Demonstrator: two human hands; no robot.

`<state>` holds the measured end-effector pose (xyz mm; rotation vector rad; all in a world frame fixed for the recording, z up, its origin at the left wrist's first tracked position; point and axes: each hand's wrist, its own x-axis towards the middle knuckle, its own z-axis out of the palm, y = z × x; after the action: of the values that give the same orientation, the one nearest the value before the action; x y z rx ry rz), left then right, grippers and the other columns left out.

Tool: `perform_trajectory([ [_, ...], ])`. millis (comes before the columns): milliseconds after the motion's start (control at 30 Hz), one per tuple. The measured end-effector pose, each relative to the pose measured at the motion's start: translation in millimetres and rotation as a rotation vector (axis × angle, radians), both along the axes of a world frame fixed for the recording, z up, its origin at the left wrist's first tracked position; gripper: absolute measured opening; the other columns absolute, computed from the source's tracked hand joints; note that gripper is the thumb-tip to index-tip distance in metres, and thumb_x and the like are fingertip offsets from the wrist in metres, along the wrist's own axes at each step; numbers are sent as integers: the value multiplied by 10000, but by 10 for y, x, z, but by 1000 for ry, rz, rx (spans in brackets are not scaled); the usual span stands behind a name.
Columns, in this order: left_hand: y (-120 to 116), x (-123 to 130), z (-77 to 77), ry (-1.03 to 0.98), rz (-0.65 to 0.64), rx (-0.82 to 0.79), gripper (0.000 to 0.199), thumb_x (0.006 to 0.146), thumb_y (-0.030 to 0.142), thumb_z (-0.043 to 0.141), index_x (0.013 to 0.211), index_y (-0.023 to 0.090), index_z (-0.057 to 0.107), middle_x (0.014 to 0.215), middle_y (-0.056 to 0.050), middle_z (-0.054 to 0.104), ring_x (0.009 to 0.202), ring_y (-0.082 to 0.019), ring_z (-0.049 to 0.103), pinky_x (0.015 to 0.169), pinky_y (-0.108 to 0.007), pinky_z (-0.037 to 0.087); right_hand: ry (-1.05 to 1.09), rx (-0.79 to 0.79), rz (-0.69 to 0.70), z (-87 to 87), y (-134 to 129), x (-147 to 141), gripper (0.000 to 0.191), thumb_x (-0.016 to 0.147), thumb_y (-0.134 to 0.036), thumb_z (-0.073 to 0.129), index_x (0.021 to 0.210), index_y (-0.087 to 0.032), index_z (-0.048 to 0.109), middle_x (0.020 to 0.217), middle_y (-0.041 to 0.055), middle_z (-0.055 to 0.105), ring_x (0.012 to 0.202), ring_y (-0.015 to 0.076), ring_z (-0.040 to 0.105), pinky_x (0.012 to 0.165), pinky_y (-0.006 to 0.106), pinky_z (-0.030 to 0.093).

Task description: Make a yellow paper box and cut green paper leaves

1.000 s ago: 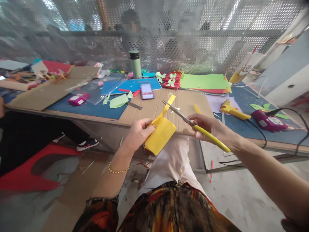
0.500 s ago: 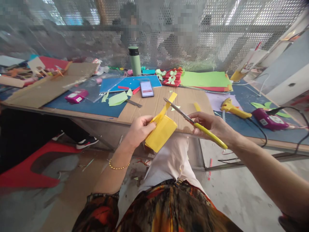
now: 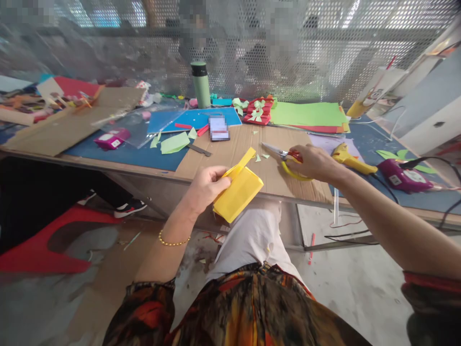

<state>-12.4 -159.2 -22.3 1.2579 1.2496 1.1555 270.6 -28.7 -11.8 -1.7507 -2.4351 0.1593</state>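
My left hand is closed on a folded yellow paper piece, thumb on top, held in front of the table's edge. A narrow yellow strip sticks up from the piece. My right hand has its fingers round the handles of the scissors, low over the cardboard sheet. The blades point left. Small pale green paper scraps lie near the blade tips.
Behind are a phone, a green bottle, a red piece with pale bows and green sheets. On the right lie a yellow glue gun and a corded purple box. A red stool stands lower left.
The scissors have moved away from the yellow strip and down to the cardboard, turning in my right hand. The strip looks shorter. My left hand has shifted slightly, still holding the yellow paper.
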Motion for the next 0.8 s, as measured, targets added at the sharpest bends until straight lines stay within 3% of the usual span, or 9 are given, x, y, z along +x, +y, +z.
perform_trajectory([
  [67, -23, -22, 18, 18, -42, 2, 263, 669, 379, 723, 792, 155, 786, 756, -39, 723, 698, -157, 619, 589, -242, 468, -142, -17, 22, 53, 57, -5, 253, 967, -299, 681, 1108, -133, 810, 1022, 231, 781, 951, 346, 732, 818, 412, 495],
  [133, -49, -40, 39, 13, -97, 1, 271, 683, 378, 738, 823, 158, 812, 766, -48, 743, 731, -178, 651, 614, -254, 492, -118, 27, 0, 115, 17, -20, 236, 986, -325, 673, 1027, -152, 828, 1018, 235, 790, 974, 372, 736, 822, 448, 503],
  [200, -76, -48, 57, -11, -154, -4, 259, 696, 379, 761, 830, 166, 826, 753, -48, 743, 739, -189, 666, 629, -262, 502, 154, 85, 43, 163, -86, -68, 266, 992, -403, 692, 1005, -190, 850, 998, 194, 805, 950, 339, 732, 822, 457, 539],
  [233, -88, -48, 62, -26, -183, -10, 247, 703, 383, 775, 821, 173, 829, 743, -47, 738, 733, -190, 666, 629, -265, 500, 377, 57, 139, 174, -149, -108, 301, 990, -470, 711, 1035, -214, 862, 974, 158, 811, 916, 301, 729, 819, 441, 566],
  [300, -107, -42, 66, -50, -245, -32, 220, 711, 393, 801, 787, 189, 829, 730, -45, 730, 706, -186, 652, 615, -269, 486, 786, -166, 390, 164, -277, -209, 417, 930, -629, 777, 1070, -250, 880, 905, 85, 803, 817, 237, 717, 792, 407, 614],
  [400, -119, -25, 60, -72, -363, -70, 185, 710, 384, 817, 754, 205, 837, 722, -44, 727, 659, -172, 618, 595, -273, 460, 1083, -417, 633, 115, -431, -340, 408, 850, -667, 890, 998, -287, 901, 816, 28, 768, 689, 167, 660, 712, 348, 604],
  [600, -102, 26, 73, -80, -442, -113, 155, 667, 336, 812, 739, 203, 849, 713, -58, 722, 654, -193, 634, 592, -293, 458, 1080, -498, 877, 206, -568, -316, 255, 903, -541, 908, 915, -286, 904, 800, 31, 734, 753, 170, 664, 712, 326, 555],
  [800, -108, 134, 159, -43, -489, -146, 90, 649, 289, 758, 628, 208, 788, 609, -26, 662, 619, -190, 617, 549, -276, 448, 1012, -561, 895, 297, -712, -337, 333, 909, -563, 898, 788, -261, 825, 719, 0, 636, 687, 137, 587, 659, 300, 502],
])
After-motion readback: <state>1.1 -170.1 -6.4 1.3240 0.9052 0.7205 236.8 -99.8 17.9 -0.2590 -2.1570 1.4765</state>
